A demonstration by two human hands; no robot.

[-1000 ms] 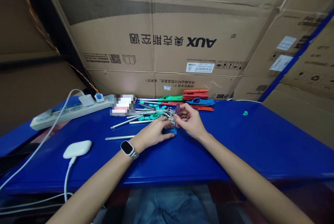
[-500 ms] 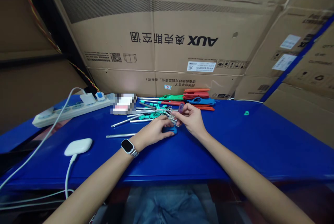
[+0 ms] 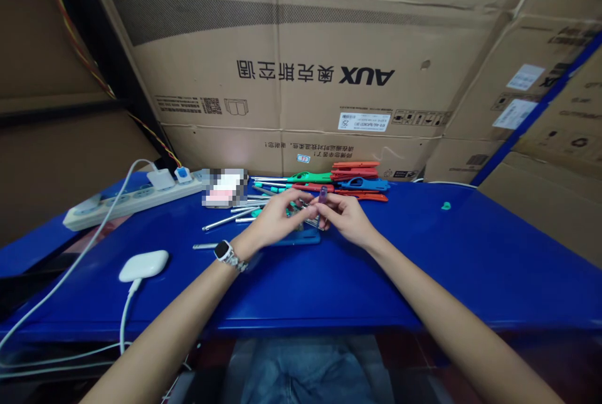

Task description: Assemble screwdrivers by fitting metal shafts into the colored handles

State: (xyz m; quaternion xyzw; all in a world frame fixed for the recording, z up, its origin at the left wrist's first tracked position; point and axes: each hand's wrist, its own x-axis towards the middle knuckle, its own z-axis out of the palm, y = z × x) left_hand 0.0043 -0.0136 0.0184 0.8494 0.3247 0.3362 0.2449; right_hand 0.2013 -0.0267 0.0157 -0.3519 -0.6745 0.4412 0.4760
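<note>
My right hand (image 3: 350, 221) is closed in a pinch round a small screwdriver (image 3: 323, 193) with a clear purple handle, held upright. My left hand (image 3: 282, 217) meets it from the left, thumb and fingertips together at a small clear part whose kind I cannot make out. Beneath both hands, a blue lighter body (image 3: 303, 238) lies on the table, and its metal tube (image 3: 204, 246) sticks out left past my wrist. Behind my left hand is a pile of metal lighter tubes (image 3: 221, 223) and teal plastic pieces, partly hidden by my fingers.
Against the cardboard (image 3: 305, 96) at the back lie several long lighters, among them a green one (image 3: 313, 177), a blue one (image 3: 364, 184) and stacked red shells (image 3: 355, 172). Left are a blurred-out phone (image 3: 224, 188), a power strip (image 3: 136, 200) and a white case (image 3: 143, 265) on a cable.
My left hand has lifted off the blue lighter body and brought its fingertips up to the right hand's. The purple handle now stands more upright.
</note>
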